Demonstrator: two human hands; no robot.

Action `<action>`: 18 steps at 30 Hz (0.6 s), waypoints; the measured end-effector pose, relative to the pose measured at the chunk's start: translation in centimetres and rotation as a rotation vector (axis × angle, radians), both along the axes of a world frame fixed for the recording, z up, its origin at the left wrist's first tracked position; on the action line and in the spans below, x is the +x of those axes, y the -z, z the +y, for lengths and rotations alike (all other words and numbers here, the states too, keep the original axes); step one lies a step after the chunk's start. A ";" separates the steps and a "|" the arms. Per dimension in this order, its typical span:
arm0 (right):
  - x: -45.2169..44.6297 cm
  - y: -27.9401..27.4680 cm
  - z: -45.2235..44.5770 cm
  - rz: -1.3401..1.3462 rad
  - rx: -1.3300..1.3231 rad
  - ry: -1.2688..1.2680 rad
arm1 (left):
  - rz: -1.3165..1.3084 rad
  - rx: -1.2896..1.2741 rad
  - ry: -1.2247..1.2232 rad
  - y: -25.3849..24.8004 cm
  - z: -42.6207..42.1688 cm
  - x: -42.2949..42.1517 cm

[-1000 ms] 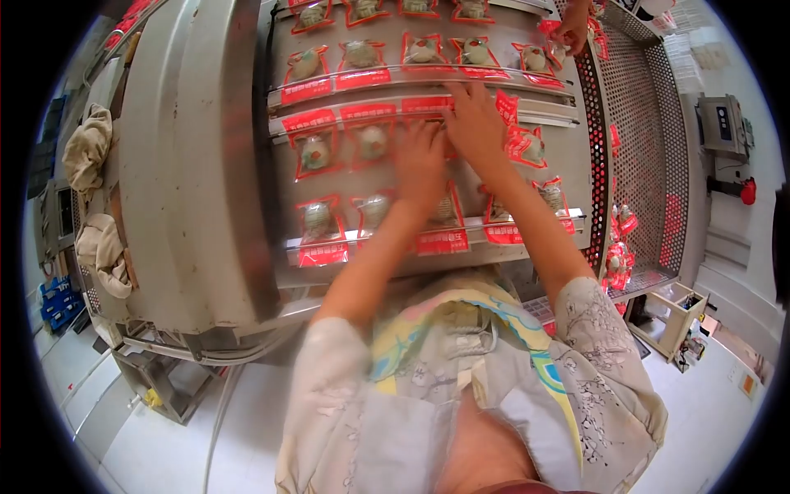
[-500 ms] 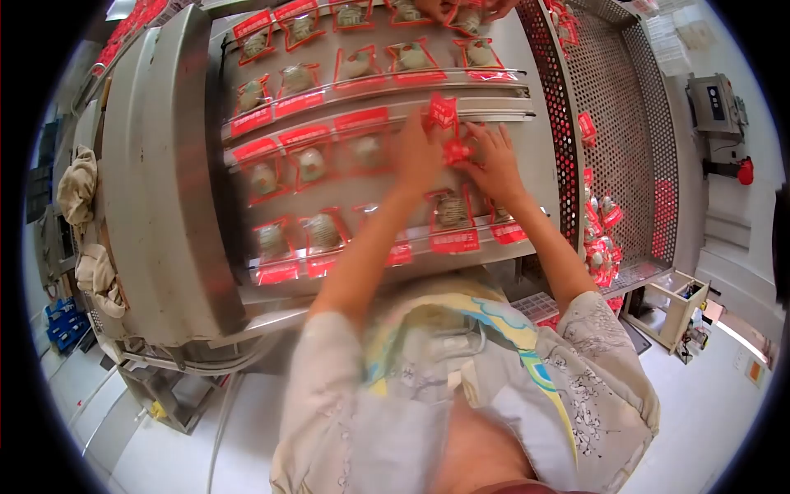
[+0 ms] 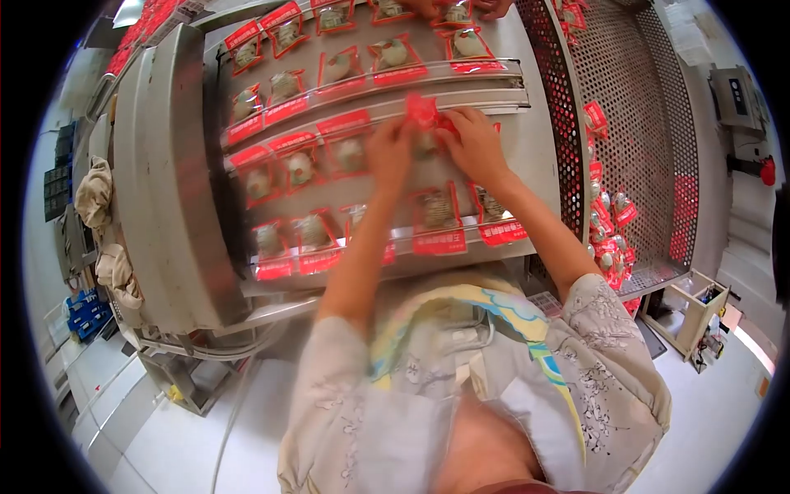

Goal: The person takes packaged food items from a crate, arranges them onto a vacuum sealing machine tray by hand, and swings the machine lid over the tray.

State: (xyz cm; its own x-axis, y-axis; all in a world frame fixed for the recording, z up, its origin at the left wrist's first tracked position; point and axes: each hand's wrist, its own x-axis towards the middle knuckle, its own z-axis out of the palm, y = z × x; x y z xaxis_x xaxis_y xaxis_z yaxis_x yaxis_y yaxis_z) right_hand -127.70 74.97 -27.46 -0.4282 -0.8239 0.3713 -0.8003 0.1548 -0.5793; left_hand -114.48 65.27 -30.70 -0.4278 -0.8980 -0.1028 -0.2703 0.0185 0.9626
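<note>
A red-and-clear food pouch [image 3: 422, 112] is between my two hands over the third row of the steel tray surface. My left hand [image 3: 390, 150], smeared by motion, closes on the pouch's left side. Fingers of my right hand [image 3: 477, 142] pinch its right edge. Part of the pouch is hidden by the fingers, and its pale contents are blurred. Left of my left hand lies another pouch [image 3: 349, 151] in the same row. Below my hands, a pouch with a greenish lump [image 3: 439, 210] rests in the front row, beside another pouch [image 3: 494, 203].
Metal sealing bars [image 3: 485, 72] cross the surface. A wide steel cover [image 3: 169, 181] stands at the left. On the right, a perforated metal trough [image 3: 634, 156] contains loose pouches [image 3: 611, 247]. Another person's hands [image 3: 492, 8] work at the top edge.
My hands have brought the pouch slightly left and lower onto the row, from being held up with its red top raised. The camera view has shifted slightly.
</note>
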 end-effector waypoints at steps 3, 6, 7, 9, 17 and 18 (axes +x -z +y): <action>0.1 -0.5 -1.3 -0.238 0.125 -0.017 | 0.092 -0.075 -0.063 2.4 0.0 0.5; -0.7 -0.8 -2.2 -0.616 0.390 -0.075 | 0.069 -0.075 -0.137 2.2 0.3 1.1; -1.1 -0.3 -2.4 -0.743 0.382 -0.105 | 0.077 -0.083 -0.137 2.0 0.4 1.2; -1.8 0.6 -3.1 -0.993 0.362 -0.167 | 0.096 -0.102 -0.138 1.4 0.4 1.2; 0.5 -1.2 -2.6 -0.653 0.010 -0.016 | 0.126 -0.246 -0.204 0.3 0.2 0.9; 1.3 -1.9 -2.3 -0.470 -0.036 0.032 | 0.126 -0.274 -0.243 0.0 0.4 1.0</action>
